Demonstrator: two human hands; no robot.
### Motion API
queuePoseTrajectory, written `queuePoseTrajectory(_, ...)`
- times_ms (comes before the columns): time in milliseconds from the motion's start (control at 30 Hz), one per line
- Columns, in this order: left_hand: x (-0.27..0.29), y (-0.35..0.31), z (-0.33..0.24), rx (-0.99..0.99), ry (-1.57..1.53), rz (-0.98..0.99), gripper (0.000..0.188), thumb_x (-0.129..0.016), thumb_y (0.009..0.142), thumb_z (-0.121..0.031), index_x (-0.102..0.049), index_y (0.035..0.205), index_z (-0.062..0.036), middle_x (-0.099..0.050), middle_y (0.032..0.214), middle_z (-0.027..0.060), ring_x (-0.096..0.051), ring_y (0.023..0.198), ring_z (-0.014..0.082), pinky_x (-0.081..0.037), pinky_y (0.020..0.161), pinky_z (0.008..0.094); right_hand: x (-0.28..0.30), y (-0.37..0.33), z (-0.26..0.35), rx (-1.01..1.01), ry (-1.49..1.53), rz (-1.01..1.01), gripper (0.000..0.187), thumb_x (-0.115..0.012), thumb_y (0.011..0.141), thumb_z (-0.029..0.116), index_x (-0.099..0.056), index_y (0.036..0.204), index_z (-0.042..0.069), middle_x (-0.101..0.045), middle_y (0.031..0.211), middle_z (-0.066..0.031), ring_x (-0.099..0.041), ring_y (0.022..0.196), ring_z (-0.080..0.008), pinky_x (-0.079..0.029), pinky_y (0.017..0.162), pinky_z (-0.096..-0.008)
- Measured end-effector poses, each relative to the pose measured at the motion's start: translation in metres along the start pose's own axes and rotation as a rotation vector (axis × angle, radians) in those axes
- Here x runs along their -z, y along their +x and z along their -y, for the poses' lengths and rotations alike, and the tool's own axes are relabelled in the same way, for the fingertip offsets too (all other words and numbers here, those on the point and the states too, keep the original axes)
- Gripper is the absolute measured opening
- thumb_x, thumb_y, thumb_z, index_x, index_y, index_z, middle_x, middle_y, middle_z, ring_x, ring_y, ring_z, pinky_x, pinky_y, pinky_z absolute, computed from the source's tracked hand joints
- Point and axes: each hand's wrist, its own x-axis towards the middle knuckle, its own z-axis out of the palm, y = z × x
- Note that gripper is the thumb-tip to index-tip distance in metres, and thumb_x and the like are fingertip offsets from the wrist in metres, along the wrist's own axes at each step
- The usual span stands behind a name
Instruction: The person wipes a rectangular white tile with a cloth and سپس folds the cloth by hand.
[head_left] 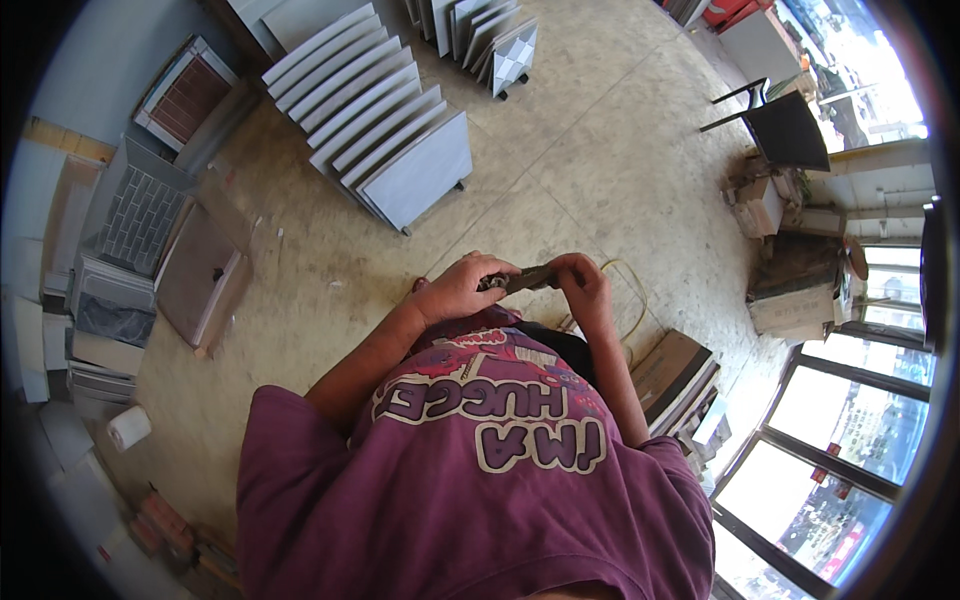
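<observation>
"Both your hands grip one dark narrow item [530, 279]: your left hand [462, 288] has its fingers curled against the bunched end, and your right hand [584, 288] pinches the other end between thumb and fingers."

"Where do you have it, exactly?"

"Out in front of your purple shirt [480, 520], spanning the gap between your two hands; it shows too small to tell what it is."

"And around you?"

"Beyond your hands, pale panels [418, 178] stand tilted in a row on the concrete floor [570, 150]. Just right of your right hand, a yellow cord [645, 297] curves, with a brown cardboard box [672, 366] near it. Farther right stands a black chair [790, 132]; well apart on your left lies a white roll [128, 428]."
</observation>
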Motion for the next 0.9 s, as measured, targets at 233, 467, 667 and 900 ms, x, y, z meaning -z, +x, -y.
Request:
queuePoseTrajectory(233, 0.021, -0.019, 0.009, 0.038, -0.002, -0.044, 0.028, -0.064, 0.072, -0.009, -0.063, 0.1, -0.007, -0.062, 0.089, 0.0106, -0.056, 0.088, 0.0283, -0.042, 0.082, 0.0362, -0.025, 0.009, 0.01, 0.039, -0.029, 0.037, 0.013, -0.051, 0.084, -0.004, -0.062, 0.091, -0.002, -0.062, 0.085, -0.0066, -0.062, 0.075, -0.0118, -0.049, 0.069, -0.0229)
queuePoseTrajectory(467, 0.025, -0.026, 0.014, -0.018, 0.012, -0.233, 0.014, -0.063, 0.073, -0.004, -0.063, 0.086, -0.0052, -0.059, 0.082, 0.0082, -0.055, 0.083, 0.025, -0.043, 0.077, 0.033, -0.031, 0.022, 0.02, 0.101, -0.092, 0.168, 0.013, -0.051, 0.085, -0.002, -0.061, 0.093, -0.003, -0.062, 0.082, -0.0057, -0.06, 0.074, -0.0111, -0.048, 0.068, -0.0227)
queuePoseTrajectory(667, 0.021, -0.02, 0.007, 0.002, 0.045, -0.35, 0.012, -0.062, 0.073, -0.003, -0.062, 0.086, -0.0046, -0.059, 0.08, 0.0088, -0.056, 0.079, 0.0243, -0.044, 0.074, 0.0322, -0.03, 0.033, 0.026, 0.103, -0.083, 0.352, 0.017, -0.051, 0.083, -0.004, -0.062, 0.095, 0.0, -0.061, 0.091, -0.0073, -0.062, 0.079, -0.0125, -0.048, 0.068, -0.0239)
queuePoseTrajectory(900, 0.01, 0.002, -0.01, 0.066, 0.051, -0.419, 0.013, -0.064, 0.075, -0.006, -0.061, 0.088, -0.0034, -0.059, 0.082, 0.0101, -0.057, 0.078, 0.0236, -0.045, 0.071, 0.0318, -0.019, 0.046, 0.037, 0.084, -0.079, 0.522, 0.027, -0.07, 0.075, 0.007, -0.06, 0.099, 0.0, -0.06, 0.097, -0.0082, -0.063, 0.086, -0.0155, -0.051, 0.075, -0.0266)
